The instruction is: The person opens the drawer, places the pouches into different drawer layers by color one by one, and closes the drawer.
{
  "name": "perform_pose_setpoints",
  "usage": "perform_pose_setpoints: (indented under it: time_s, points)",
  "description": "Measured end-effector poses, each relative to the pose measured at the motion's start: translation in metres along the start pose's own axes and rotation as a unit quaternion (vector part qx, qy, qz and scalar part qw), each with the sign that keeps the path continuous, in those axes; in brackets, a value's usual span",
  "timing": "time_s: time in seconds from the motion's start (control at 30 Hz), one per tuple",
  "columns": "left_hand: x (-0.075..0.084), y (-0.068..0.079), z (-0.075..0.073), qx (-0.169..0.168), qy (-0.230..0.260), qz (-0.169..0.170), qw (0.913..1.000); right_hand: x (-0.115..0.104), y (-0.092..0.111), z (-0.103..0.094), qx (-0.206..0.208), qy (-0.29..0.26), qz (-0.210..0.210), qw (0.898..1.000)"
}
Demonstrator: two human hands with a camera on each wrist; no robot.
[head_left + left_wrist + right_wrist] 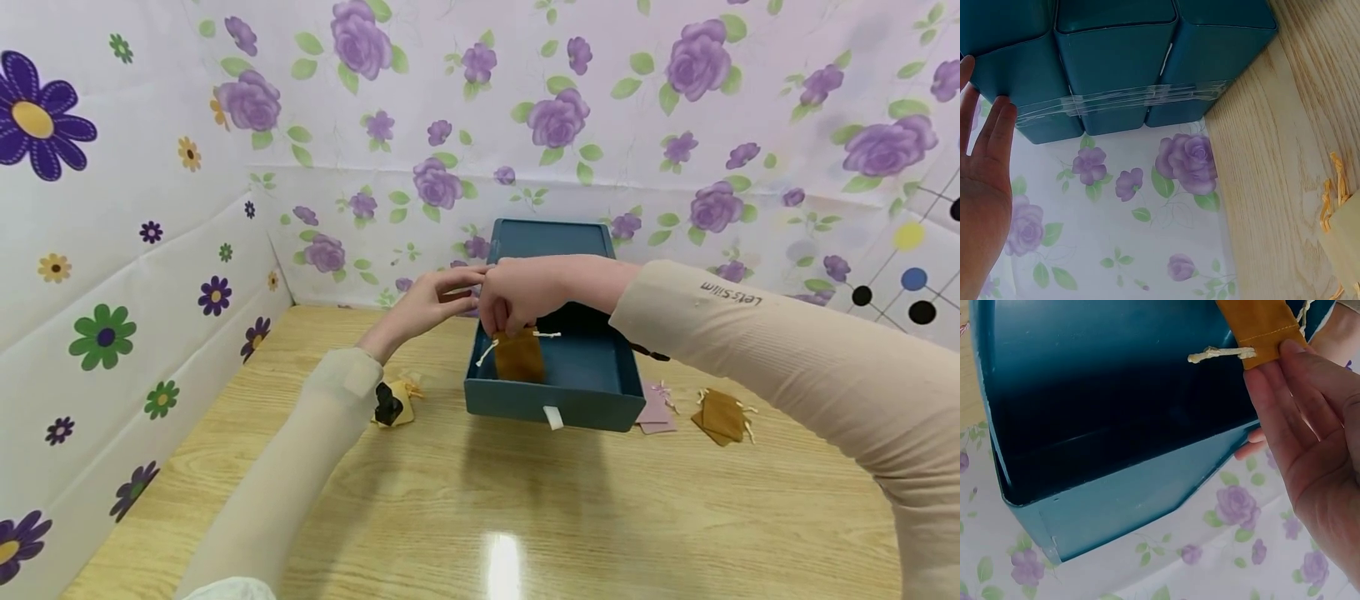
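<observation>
A blue drawer point(506, 397) with a white pull tab point(552, 417) stands open in the head view. My right hand point(519, 292) reaches over it and pinches the top edge of a brown drawstring pouch point(519, 360). The pouch hangs inside the drawer near its left wall. In the right wrist view, thumb and fingers grip the pouch point(1261, 328) beside its cream cord. My left hand point(429, 307) is at the left of the blue unit, fingers extended. The left wrist view shows its fingertips against the blue, taped-together boxes point(1116, 62).
A pale yellow pouch point(405, 403) lies on the wooden table left of the drawer. To the right are pink pouches point(656, 412) and brown pouches point(722, 417). A flower-print cloth point(450, 150) hangs close behind the blue unit.
</observation>
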State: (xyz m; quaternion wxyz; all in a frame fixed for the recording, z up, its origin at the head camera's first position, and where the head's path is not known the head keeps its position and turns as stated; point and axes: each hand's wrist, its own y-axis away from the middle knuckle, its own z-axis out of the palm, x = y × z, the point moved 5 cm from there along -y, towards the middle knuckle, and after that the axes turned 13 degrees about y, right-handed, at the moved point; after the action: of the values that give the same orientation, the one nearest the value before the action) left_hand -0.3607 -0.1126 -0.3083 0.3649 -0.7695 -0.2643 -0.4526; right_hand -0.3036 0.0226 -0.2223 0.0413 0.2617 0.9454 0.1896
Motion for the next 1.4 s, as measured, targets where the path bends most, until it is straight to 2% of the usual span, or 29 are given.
perform_pose_setpoints:
  time_s: [0.23, 0.6, 0.87, 1.4]
  points:
    - [0.0, 0.001, 0.001, -0.01, 0.011, 0.011, 0.9998, -0.001, -0.003, 0.007, -0.02, -0.016, -0.005, 1.0]
    - [-0.001, 0.001, 0.0, -0.005, 0.01, 0.014, 0.9998, 0.0, -0.006, 0.012, -0.025, -0.017, -0.013, 0.999]
    - [-0.001, 0.001, 0.0, -0.004, 0.012, 0.013, 0.9998, 0.0, -0.009, 0.012, -0.019, 0.006, -0.024, 1.0]
    - [-0.001, 0.001, 0.001, -0.004, 0.011, 0.01, 0.9999, 0.001, -0.01, 0.014, -0.014, 0.005, -0.03, 0.999]
